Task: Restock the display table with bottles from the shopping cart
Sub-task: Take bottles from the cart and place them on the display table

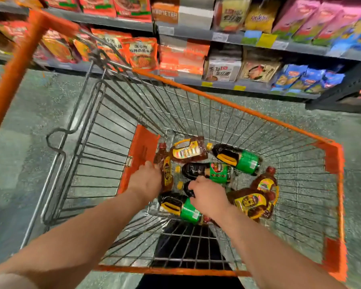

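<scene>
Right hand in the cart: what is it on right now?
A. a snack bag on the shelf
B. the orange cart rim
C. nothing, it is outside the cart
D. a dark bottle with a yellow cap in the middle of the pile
D. The right hand is down in the shopping cart, fingers curled over a dark yellow-capped bottle lying among the others, while the left hand touches a brown bottle beside it.

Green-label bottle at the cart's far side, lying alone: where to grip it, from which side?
Likely best by the yellow handle on the dark upper body, from above. The green-label bottle lies on its side in the cart, handle up and unobstructed, cap toward the left; its rounded body looks harder to pinch.
</scene>
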The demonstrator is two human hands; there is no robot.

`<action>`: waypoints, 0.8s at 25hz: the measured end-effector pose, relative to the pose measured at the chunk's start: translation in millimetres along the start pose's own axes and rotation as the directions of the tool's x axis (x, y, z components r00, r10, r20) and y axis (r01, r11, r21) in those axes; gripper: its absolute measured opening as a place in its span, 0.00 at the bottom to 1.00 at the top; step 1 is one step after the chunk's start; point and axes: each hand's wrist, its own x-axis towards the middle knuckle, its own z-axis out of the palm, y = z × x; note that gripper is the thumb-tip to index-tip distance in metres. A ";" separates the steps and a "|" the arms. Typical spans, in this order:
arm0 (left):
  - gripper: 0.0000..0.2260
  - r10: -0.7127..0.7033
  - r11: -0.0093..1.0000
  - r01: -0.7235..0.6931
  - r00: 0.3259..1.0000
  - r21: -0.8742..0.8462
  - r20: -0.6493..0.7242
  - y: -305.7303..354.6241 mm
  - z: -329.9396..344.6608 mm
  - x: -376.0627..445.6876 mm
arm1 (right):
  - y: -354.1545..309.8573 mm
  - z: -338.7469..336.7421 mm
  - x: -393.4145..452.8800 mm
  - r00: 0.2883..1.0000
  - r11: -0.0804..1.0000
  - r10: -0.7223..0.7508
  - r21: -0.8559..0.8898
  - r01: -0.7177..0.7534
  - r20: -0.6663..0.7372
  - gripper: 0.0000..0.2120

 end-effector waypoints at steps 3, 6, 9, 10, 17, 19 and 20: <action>0.21 0.011 1.000 -0.011 1.000 -0.009 0.006 5.4 25.8 34.0 | 6.0 16.7 40.0 0.998 1.000 -0.009 -0.015 0.010 0.065 0.20; 0.31 -0.059 0.996 0.064 0.995 -0.054 0.081 9.6 51.9 72.6 | 9.6 39.6 81.1 0.992 1.000 -0.018 -0.005 0.019 0.126 0.20; 0.39 -0.150 0.979 0.168 0.978 -0.116 0.144 10.3 78.9 101.6 | 9.6 60.3 113.6 0.985 0.999 -0.032 -0.027 0.037 0.172 0.19; 0.41 -0.169 0.976 0.186 0.975 -0.116 0.142 10.4 87.6 108.4 | 9.5 64.9 121.9 0.982 0.999 -0.033 -0.031 0.040 0.185 0.20; 0.42 -0.343 0.897 0.375 0.924 -0.233 0.168 23.1 109.3 139.6 | 13.3 88.8 161.2 0.978 1.000 0.019 -0.004 -0.019 0.207 0.20; 0.40 -0.361 0.881 0.395 0.917 -0.262 0.169 27.4 110.7 139.6 | 12.9 89.7 165.0 0.980 0.999 0.034 0.009 -0.036 0.198 0.18; 0.39 -0.363 0.878 0.397 0.917 -0.268 0.168 28.2 112.6 139.9 | 12.9 89.9 166.3 0.980 0.999 0.034 0.015 -0.038 0.194 0.17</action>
